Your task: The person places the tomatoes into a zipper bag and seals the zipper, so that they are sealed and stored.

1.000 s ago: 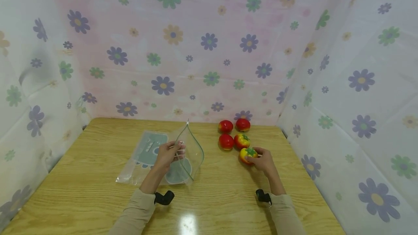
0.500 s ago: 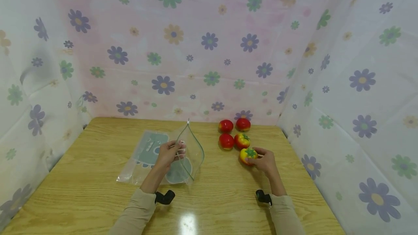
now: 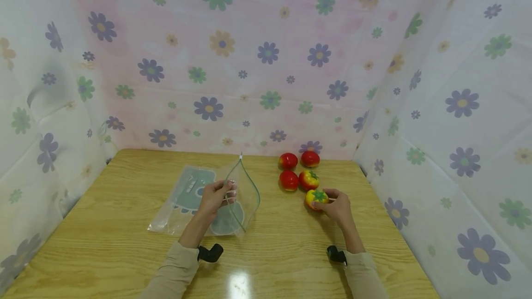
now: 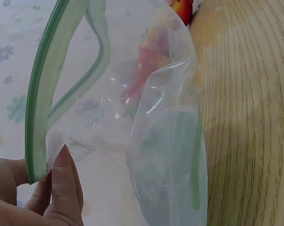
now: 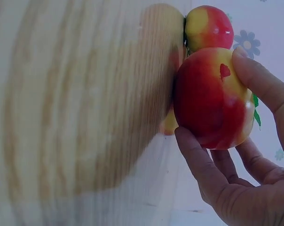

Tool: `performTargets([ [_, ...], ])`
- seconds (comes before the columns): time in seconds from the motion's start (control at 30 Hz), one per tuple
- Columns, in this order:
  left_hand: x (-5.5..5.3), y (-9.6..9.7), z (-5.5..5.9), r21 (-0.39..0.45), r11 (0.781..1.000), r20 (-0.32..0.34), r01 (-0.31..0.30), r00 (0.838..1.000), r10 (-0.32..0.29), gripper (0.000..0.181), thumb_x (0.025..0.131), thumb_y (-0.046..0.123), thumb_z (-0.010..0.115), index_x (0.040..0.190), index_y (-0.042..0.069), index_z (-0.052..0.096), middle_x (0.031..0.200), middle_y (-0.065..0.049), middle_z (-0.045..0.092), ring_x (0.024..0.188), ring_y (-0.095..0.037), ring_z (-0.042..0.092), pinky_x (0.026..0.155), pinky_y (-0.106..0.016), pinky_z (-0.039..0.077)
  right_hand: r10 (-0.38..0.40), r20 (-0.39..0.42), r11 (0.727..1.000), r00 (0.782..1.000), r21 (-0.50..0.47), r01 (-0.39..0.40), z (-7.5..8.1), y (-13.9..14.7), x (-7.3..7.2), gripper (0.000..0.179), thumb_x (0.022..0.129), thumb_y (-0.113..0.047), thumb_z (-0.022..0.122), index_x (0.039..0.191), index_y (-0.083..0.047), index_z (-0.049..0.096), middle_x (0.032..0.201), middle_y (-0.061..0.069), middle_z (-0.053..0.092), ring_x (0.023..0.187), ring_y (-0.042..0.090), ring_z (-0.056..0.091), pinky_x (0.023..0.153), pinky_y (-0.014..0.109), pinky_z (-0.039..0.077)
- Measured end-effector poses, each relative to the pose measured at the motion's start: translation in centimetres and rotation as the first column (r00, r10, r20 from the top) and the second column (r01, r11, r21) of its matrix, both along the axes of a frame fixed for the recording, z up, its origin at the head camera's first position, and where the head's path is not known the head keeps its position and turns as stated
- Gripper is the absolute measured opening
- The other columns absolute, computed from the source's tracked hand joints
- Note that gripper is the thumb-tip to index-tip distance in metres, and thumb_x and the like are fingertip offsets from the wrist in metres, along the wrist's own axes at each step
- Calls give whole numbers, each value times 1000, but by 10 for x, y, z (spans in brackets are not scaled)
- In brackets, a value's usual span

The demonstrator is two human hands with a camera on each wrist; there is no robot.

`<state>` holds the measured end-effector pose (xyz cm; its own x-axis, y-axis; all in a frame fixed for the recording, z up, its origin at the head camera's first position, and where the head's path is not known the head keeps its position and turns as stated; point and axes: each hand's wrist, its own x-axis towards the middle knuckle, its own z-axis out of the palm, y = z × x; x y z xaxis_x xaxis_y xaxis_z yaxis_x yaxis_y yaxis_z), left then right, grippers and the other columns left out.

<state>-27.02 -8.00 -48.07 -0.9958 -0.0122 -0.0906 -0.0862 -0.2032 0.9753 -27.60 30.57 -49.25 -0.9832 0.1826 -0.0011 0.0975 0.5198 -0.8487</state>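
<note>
My left hand [image 3: 213, 198] pinches the rim of a clear zip bag [image 3: 249, 193] with a green seal and a blue-grey printed pattern. Its mouth gapes toward the right, and the left wrist view shows the thumb and fingers at the green zip strip [image 4: 36, 113]. On the right, my right hand [image 3: 338, 206] grips a glossy red-and-yellow tomato [image 3: 315, 199] with a green leafy top. In the right wrist view, thumb and fingers lie around that tomato [image 5: 210, 99], close to the tabletop. Just behind it sits another yellow-and-red tomato [image 3: 309, 180].
Three redder round fruits stand farther back: a front one [image 3: 288, 181], a back left one [image 3: 287, 160] and a back right one [image 3: 310, 158]. Flower-patterned curtains [image 3: 266, 82] enclose the wooden table [image 3: 274, 253] at the back and both sides.
</note>
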Motion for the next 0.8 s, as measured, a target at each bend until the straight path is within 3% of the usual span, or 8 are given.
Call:
performTargets([
  [0.4, 0, 2, -1, -12, 1000, 13, -13, 1000, 13, 30, 105, 16, 59, 123, -7, 66, 90, -1, 70, 77, -10, 69, 70, -26, 60, 30, -2, 999, 1000, 17, -30, -3, -1, 1, 62, 83, -31, 86, 131, 1, 62, 132, 23, 61, 117, 34, 61, 99, 43, 52],
  [0.6, 1, 1, -2, 3, 1000, -1, -16, 1000, 16, 31, 104, 14, 60, 123, -10, 64, 88, -2, 70, 75, -9, 69, 69, -25, 60, 111, -29, 993, 993, -39, -113, 0, -4, 3, 59, 87, -32, 83, 133, -2, 62, 133, 22, 61, 115, 34, 63, 92, 33, 57],
  [0.8, 2, 1, 0, -8, 1000, 30, -19, 999, 19, 33, 104, 16, 61, 125, -9, 64, 91, -3, 71, 75, -9, 69, 69, -24, 60, 210, -95, 975, 973, -58, -216, 4, -12, 3, 55, 89, -30, 82, 134, -4, 63, 133, 20, 61, 114, 34, 64, 89, 29, 56],
])
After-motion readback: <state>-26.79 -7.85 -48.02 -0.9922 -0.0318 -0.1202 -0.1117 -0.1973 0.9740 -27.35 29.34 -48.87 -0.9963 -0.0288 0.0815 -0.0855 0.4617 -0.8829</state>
